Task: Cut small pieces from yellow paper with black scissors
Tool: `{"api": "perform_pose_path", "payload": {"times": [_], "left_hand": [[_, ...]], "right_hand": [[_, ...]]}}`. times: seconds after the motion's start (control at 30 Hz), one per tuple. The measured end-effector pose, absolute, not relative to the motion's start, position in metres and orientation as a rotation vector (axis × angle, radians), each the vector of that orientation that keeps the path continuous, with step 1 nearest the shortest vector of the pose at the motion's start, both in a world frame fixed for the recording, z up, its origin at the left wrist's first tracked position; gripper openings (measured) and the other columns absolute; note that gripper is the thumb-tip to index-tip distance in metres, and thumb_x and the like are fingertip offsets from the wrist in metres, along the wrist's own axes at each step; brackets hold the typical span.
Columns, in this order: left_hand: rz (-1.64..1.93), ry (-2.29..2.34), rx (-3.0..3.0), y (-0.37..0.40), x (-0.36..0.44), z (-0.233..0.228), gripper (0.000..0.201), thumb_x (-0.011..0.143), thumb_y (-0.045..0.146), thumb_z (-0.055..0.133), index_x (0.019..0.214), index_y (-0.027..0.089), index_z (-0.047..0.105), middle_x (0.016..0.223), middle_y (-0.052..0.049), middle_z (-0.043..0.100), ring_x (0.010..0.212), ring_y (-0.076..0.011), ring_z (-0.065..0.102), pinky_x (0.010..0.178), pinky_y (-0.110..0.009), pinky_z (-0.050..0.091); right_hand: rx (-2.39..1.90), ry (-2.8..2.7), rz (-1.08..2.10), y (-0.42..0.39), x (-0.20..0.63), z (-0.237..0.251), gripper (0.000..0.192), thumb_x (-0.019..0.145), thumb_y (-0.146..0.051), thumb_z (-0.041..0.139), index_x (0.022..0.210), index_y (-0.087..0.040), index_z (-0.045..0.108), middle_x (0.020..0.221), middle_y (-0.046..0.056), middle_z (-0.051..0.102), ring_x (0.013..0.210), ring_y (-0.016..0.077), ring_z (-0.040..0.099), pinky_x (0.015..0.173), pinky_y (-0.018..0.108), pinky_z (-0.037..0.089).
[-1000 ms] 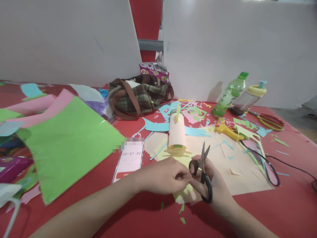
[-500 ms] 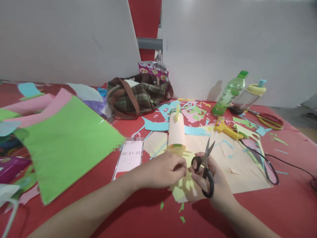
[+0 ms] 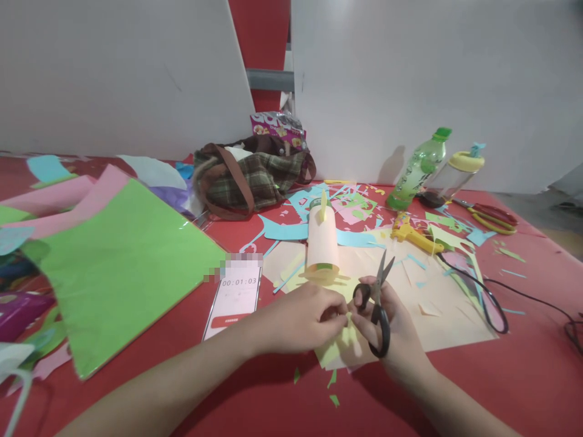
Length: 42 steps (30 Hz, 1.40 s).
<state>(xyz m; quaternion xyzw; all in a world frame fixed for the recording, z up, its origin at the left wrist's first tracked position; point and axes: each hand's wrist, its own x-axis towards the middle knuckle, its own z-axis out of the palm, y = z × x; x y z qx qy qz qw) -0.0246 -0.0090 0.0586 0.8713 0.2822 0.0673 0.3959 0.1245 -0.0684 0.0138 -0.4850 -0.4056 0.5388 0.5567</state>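
Firstly, my right hand [image 3: 398, 328]: closed about one pair of black-handled scissors [image 3: 376, 295], blades parted and pointing up and away from me. Next, my left hand [image 3: 314, 318]: fingers curled, knuckles up, its fingertips meeting or nearly meeting those of the right; whether a scrap is pinched there I cannot tell. Beyond both hands, one pale paper tube [image 3: 322, 240], lying lengthwise away from me, a yellow paper piece [image 3: 323, 207] standing up from its far part. Crossing behind the tube, one blue paper strip [image 3: 286, 231], showing on either side. Spread under and right of the hands, one cream sheet [image 3: 449, 328], strewn with offcuts. Before me on the red table [image 3: 255, 394], a few green scraps [image 3: 334, 400]. Left of the hands, one phone [image 3: 233, 300], timer reading 00:01:03; farther left, one large green sheet [image 3: 132, 261]. To the rear, one plaid bag [image 3: 264, 182] with brown straps, and behind it a purple snack packet [image 3: 279, 127]. On the right, one yellow glue gun [image 3: 416, 238], corded in black; behind it, one green-capped bottle [image 3: 419, 170], tilted in my view.
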Motion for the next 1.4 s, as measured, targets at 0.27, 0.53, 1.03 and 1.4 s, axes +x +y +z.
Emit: {"api": "perform_pose_path", "payload": {"times": [0.27, 0.53, 1.03, 1.4], "left_hand": [[0.236, 0.772, 2.181, -0.009, -0.021, 0.051, 0.024, 0.079, 0.022, 0.038, 0.062, 0.014, 0.053, 0.054, 0.003, 0.049, 0.049, -0.0073, 0.04, 0.046, -0.018, 0.027], [0.449, 0.901, 1.97, 0.001, -0.03, 0.064, 0.023, 0.08, 0.024, 0.037, 0.062, 0.016, 0.048, 0.053, 0.005, 0.045, 0.05, -0.0065, 0.04, 0.048, -0.018, 0.03], [0.482, 0.938, 1.792, -0.003, -0.027, 0.067, 0.021, 0.079, 0.021, 0.037, 0.063, 0.016, 0.049, 0.052, 0.005, 0.045, 0.048, -0.0059, 0.042, 0.047, -0.016, 0.032], [0.504, 0.985, 1.779, -0.007, -0.023, 0.062, 0.021, 0.079, 0.022, 0.036, 0.06, 0.016, 0.043, 0.053, 0.005, 0.042, 0.05, -0.0063, 0.041, 0.048, -0.017, 0.03]], "right_hand": [[-1.142, -0.936, 1.277, -0.069, 0.125, 0.013, 0.035, 0.065, -0.019, 0.065, 0.093, -0.025, 0.045, 0.074, -0.004, 0.047, 0.061, 0.0099, 0.05, 0.056, 0.021, 0.041], [-1.032, -0.975, 1.464, -0.072, 0.125, 0.014, 0.035, 0.069, -0.033, 0.061, 0.1, -0.023, 0.048, 0.077, 0.001, 0.051, 0.069, 0.0156, 0.056, 0.063, 0.029, 0.042], [-0.893, -1.113, 1.605, -0.073, 0.121, 0.003, 0.045, 0.067, -0.045, 0.059, 0.104, -0.023, 0.047, 0.074, 0.002, 0.05, 0.06, 0.0152, 0.055, 0.052, 0.027, 0.043], [-0.974, -1.163, 1.615, -0.071, 0.121, 0.003, 0.047, 0.067, -0.049, 0.055, 0.102, -0.019, 0.048, 0.062, 0.002, 0.055, 0.043, 0.011, 0.048, 0.042, 0.024, 0.04]]}}
